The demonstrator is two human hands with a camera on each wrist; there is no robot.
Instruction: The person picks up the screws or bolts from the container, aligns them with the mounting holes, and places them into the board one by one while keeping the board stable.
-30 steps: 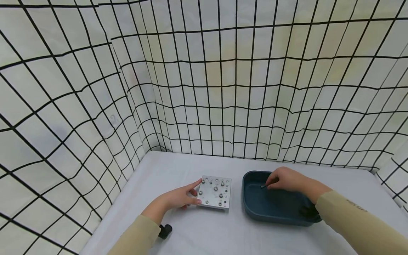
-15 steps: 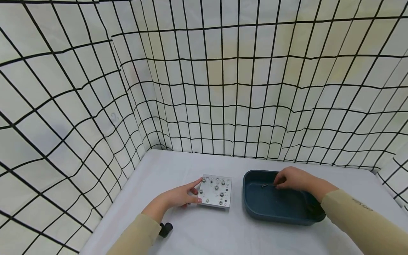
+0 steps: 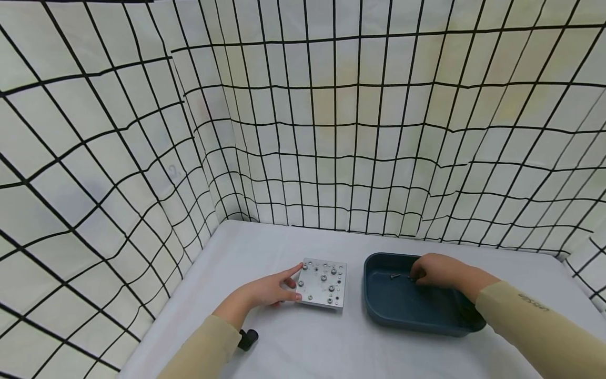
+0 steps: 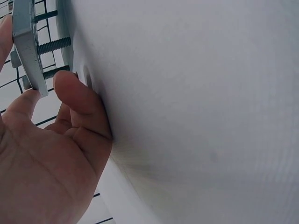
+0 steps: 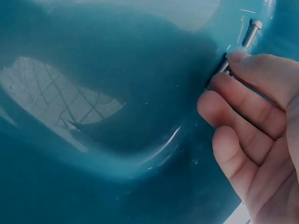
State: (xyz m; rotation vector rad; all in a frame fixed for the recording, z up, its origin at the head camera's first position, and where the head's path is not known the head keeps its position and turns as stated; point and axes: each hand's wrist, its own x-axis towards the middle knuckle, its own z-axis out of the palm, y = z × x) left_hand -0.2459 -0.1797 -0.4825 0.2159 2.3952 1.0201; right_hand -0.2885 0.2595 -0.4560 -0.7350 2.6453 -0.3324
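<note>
A square silver metal plate [image 3: 314, 289] with several bolts through it lies on the white table, left of the dark blue-green tray [image 3: 397, 310]. My left hand [image 3: 267, 291] grips the plate's left side, thumb at the near corner and a finger at the far one. Threaded bolt ends [image 4: 53, 45] stick out from its underside in the left wrist view. Inside the tray, my right hand [image 3: 440, 271] pinches a small bolt [image 5: 224, 66] between thumb and forefinger, partly hidden by the fingertips. Another hex-head bolt [image 5: 252, 33] lies just beside it on the tray floor.
A black rounded object [image 3: 248, 339] shows beside the left sleeve. White walls with a black grid [image 3: 341, 158] rise behind the table and at its left. The tray's raised rim surrounds the right hand's work.
My right hand has moved a little right inside the tray, away from one bolt and onto another. The left hand has kept its grip on the plate.
</note>
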